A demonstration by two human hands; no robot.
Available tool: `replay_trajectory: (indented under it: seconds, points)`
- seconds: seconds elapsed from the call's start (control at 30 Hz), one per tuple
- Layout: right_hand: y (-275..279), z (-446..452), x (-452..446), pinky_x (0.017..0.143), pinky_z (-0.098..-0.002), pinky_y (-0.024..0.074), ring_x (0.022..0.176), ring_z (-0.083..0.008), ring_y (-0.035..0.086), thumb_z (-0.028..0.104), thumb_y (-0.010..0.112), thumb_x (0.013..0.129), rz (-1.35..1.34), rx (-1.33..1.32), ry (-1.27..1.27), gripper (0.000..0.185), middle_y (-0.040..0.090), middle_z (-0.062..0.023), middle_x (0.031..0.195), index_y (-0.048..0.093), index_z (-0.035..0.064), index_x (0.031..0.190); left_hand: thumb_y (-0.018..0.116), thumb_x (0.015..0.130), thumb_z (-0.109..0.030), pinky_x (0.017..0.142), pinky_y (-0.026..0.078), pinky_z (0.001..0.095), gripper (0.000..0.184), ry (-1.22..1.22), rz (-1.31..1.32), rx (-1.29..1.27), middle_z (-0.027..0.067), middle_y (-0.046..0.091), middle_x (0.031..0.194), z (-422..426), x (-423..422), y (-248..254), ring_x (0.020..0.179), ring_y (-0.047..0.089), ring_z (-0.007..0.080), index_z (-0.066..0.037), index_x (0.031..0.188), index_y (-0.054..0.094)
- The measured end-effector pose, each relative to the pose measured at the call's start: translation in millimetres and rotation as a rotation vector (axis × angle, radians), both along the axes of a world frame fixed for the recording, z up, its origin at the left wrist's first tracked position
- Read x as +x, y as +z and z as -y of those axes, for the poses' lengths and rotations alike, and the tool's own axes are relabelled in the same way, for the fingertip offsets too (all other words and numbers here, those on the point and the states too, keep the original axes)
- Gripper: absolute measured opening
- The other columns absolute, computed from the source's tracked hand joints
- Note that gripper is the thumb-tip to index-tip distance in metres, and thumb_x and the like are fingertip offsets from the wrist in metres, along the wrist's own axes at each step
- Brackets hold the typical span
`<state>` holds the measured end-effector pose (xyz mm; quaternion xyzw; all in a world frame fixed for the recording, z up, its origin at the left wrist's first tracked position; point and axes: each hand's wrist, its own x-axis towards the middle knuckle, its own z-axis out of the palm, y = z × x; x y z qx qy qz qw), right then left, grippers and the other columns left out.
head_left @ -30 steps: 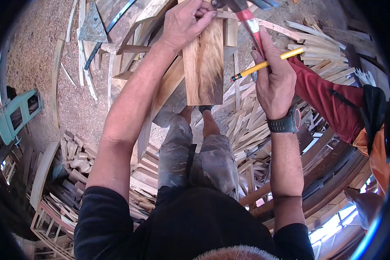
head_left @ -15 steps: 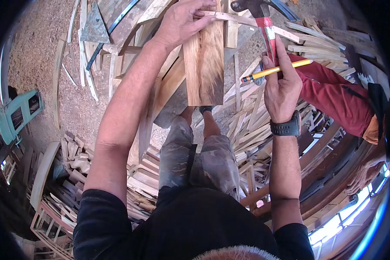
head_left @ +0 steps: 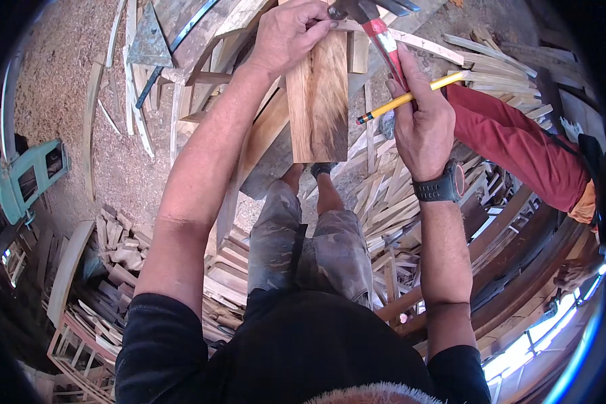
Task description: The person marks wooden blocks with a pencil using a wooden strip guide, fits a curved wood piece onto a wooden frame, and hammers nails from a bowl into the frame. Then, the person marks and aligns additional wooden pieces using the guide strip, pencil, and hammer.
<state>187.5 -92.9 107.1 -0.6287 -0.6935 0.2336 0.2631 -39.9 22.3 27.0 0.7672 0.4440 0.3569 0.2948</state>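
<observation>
My right hand (head_left: 424, 128) grips a claw hammer (head_left: 378, 37) by its red-and-white handle. A yellow pencil (head_left: 411, 97) is tucked crosswise between the same fingers. The hammer's dark head is close to the fingertips of my left hand (head_left: 291, 37), at the top of the view. The left fingers are closed at the near end of a thin, pale wooden strip (head_left: 427, 47), which lies across a broad wooden board (head_left: 320, 101). Whether a nail is also pinched there is hidden. The board points toward my legs.
A rusty triangular metal plate (head_left: 151, 44) and a blue metal bar (head_left: 192, 27) lie at the upper left. A green metal frame (head_left: 30, 178) stands far left. Scrap strips (head_left: 384, 202) cover the floor. At right are another person's red trouser legs (head_left: 512, 145).
The hammer and my right hand have moved left, bringing the head up to my left fingertips. My left fingers have curled in more. The pencil moved along with the right hand.
</observation>
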Motion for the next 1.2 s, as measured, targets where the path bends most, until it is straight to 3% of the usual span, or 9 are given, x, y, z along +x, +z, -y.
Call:
replay_trajectory:
  seconds: [0.03, 0.1, 0.47, 0.53, 0.77, 0.87, 1.07, 1.13, 1.2]
  points:
    - [0, -1, 0, 0.087, -0.0342, 0.0556, 0.101, -0.0246, 0.075, 0.006, 0.069, 0.098, 0.0, 0.001, 0.002, 0.052, 0.073, -0.0244, 0.117, 0.059, 0.0135, 0.149, 0.069, 0.092, -0.017, 0.079, 0.055, 0.0386, 0.016, 0.006, 0.021, 0.005, 0.0135, 0.071, 0.095, 0, 0, 0, 0.089, 0.071, 0.0308, -0.002, 0.09, 0.07]
    - [-1, -5, 1, 0.079, -0.045, 0.0571, 0.093, -0.0413, 0.071, 0.005, 0.067, 0.096, 0.018, 0.11, 0.04, 0.052, 0.072, -0.0218, 0.105, 0.061, 0.0156, 0.146, 0.069, 0.092, -0.017, 0.079, 0.055, 0.0389, 0.016, 0.0, 0.036, 0.02, 0.0137, 0.071, 0.095, 1, 0, 1, 0.089, 0.071, 0.0307, -0.002, 0.09, 0.069]
    - [5, -4, -3, 0.075, -0.0455, 0.0559, 0.087, -0.0417, 0.071, 0.006, 0.067, 0.096, 0.066, 0.059, 0.03, 0.05, 0.071, -0.0229, 0.098, 0.063, 0.015, 0.144, 0.071, 0.09, -0.013, 0.079, 0.054, 0.0406, 0.013, 0.009, 0.052, 0.118, 0.014, 0.07, 0.094, 5, 3, -1, 0.091, 0.069, 0.0329, -0.001, 0.087, 0.067]
    - [6, -2, -6, 0.085, -0.0337, 0.0551, 0.09, -0.03, 0.073, 0.007, 0.067, 0.099, -0.004, 0.137, 0.021, 0.05, 0.073, -0.022, 0.11, 0.06, 0.0142, 0.148, 0.071, 0.089, -0.011, 0.079, 0.054, 0.0408, 0.011, 0.048, -0.01, 0.111, 0.0142, 0.069, 0.093, 8, 5, -2, 0.091, 0.068, 0.0335, -0.001, 0.087, 0.066]
    - [11, -2, -3, 0.089, -0.0334, 0.0544, 0.097, -0.0333, 0.073, 0.006, 0.068, 0.098, 0.058, 0.002, 0.01, 0.05, 0.074, -0.0214, 0.111, 0.06, 0.0118, 0.147, 0.071, 0.089, -0.009, 0.078, 0.054, 0.0417, 0.009, 0.058, 0.066, 0.251, 0.0131, 0.068, 0.092, 10, 10, -4, 0.089, 0.068, 0.0328, -0.002, 0.087, 0.065]
    - [6, 0, -2, 0.086, -0.0333, 0.0553, 0.092, -0.0327, 0.073, 0.006, 0.068, 0.098, 0.067, 0.105, 0.002, 0.049, 0.074, -0.0208, 0.108, 0.06, 0.0109, 0.146, 0.071, 0.089, -0.009, 0.078, 0.055, 0.0408, 0.008, 0.079, -0.025, 0.218, 0.0124, 0.069, 0.094, 11, 9, -7, 0.09, 0.068, 0.0319, -0.003, 0.088, 0.066]
    - [0, 4, 5, 0.081, -0.0316, 0.0563, 0.09, -0.0179, 0.073, 0.006, 0.068, 0.1, 0.038, 0.078, -0.031, 0.048, 0.076, -0.0187, 0.106, 0.06, 0.0085, 0.147, 0.073, 0.089, -0.011, 0.082, 0.056, 0.0391, 0.011, 0.068, 0.008, 0.24, 0.0115, 0.071, 0.097, 9, 10, -9, 0.093, 0.069, 0.0304, -0.003, 0.093, 0.067]
    - [-1, 10, 7, 0.081, -0.0414, 0.0574, 0.096, -0.0399, 0.073, 0.007, 0.068, 0.097, -0.126, 0.006, -0.138, 0.047, 0.073, -0.0265, 0.107, 0.062, 0.0121, 0.144, 0.073, 0.088, -0.012, 0.083, 0.056, 0.0398, 0.012, 0.039, 0.032, 0.193, 0.0119, 0.071, 0.098, 8, 9, -6, 0.093, 0.069, 0.0312, -0.003, 0.095, 0.069]
    - [-9, 15, 13, 0.083, -0.0388, 0.057, 0.099, -0.0363, 0.075, 0.008, 0.069, 0.098, -0.136, 0.035, -0.155, 0.047, 0.073, -0.0264, 0.109, 0.062, 0.0107, 0.144, 0.074, 0.088, -0.013, 0.084, 0.055, 0.0407, 0.013, -0.013, 0.036, 0.178, 0.0124, 0.072, 0.098, 8, 1, 2, 0.094, 0.069, 0.032, -0.003, 0.096, 0.069]
